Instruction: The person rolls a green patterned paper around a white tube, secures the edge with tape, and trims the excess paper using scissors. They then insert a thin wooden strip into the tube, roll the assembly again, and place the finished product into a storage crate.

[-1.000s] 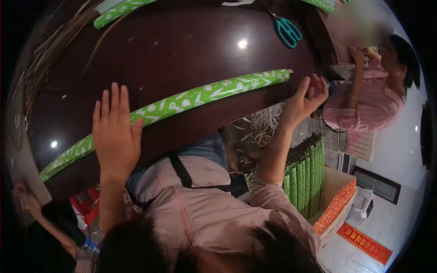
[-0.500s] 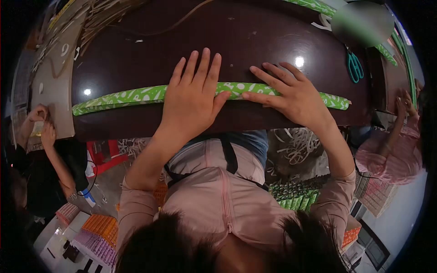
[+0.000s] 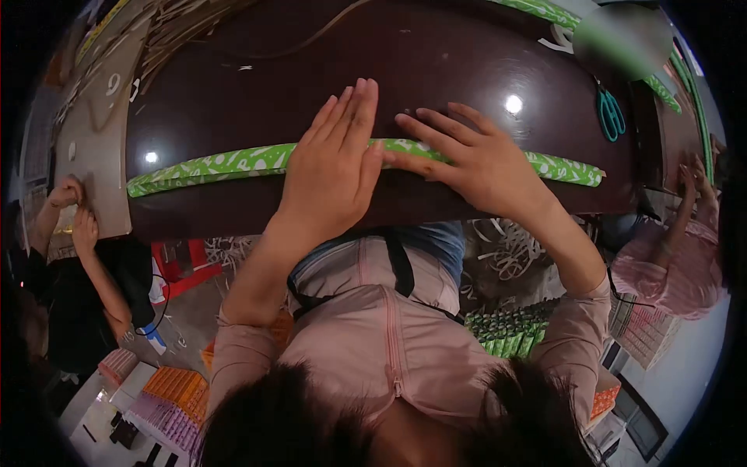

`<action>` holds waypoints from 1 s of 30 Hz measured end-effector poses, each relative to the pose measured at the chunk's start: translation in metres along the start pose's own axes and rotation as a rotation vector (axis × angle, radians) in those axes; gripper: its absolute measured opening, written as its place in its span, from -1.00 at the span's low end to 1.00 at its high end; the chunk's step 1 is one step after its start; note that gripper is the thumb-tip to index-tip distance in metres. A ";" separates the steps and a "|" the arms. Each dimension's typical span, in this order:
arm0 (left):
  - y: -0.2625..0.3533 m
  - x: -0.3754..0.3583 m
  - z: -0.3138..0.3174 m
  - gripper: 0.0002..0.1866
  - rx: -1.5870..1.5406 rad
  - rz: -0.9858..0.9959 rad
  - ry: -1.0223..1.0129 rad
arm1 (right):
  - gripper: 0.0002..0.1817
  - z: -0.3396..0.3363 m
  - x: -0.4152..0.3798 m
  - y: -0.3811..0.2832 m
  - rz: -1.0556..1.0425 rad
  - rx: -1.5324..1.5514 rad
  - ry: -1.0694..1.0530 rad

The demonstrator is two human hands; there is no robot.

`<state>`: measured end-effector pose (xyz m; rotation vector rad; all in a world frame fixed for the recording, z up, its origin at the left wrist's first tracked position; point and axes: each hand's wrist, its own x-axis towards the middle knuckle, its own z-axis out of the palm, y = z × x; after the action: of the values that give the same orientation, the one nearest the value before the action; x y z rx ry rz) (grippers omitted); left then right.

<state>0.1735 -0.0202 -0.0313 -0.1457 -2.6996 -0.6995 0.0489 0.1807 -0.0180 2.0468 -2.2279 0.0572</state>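
Sprawling across most of the view is the dark glossy tabletop (image 3: 436, 70), and a long green patterned roll (image 3: 210, 165) lies along its near edge, probably so both palms can bear down on it. Left hand (image 3: 331, 175) lies flat, fingers pressed together, over the roll's middle; right hand (image 3: 475, 163) is spread just beside it. Teal scissors (image 3: 611, 114) sit unused by the right edge.

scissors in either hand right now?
No: the teal scissors lie on the dark table far to the right, while the left hand and right hand both press flat on the green patterned roll.
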 end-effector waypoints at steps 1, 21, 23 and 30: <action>0.000 0.001 -0.001 -0.40 -0.029 -0.009 0.012 | -0.34 0.000 0.002 0.001 -0.020 0.008 0.011; -0.040 -0.050 -0.042 -0.56 0.409 0.211 0.027 | -0.19 -0.011 0.000 0.009 0.043 0.114 -0.058; -0.042 -0.050 -0.040 -0.57 0.408 0.234 0.055 | -0.19 -0.019 0.005 0.007 0.049 0.116 -0.060; -0.039 -0.051 -0.042 -0.56 0.414 0.233 0.024 | -0.25 -0.004 0.027 -0.004 -0.044 0.167 -0.022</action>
<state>0.2265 -0.0757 -0.0322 -0.3357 -2.6780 -0.0695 0.0507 0.1545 -0.0117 2.1883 -2.2604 0.2247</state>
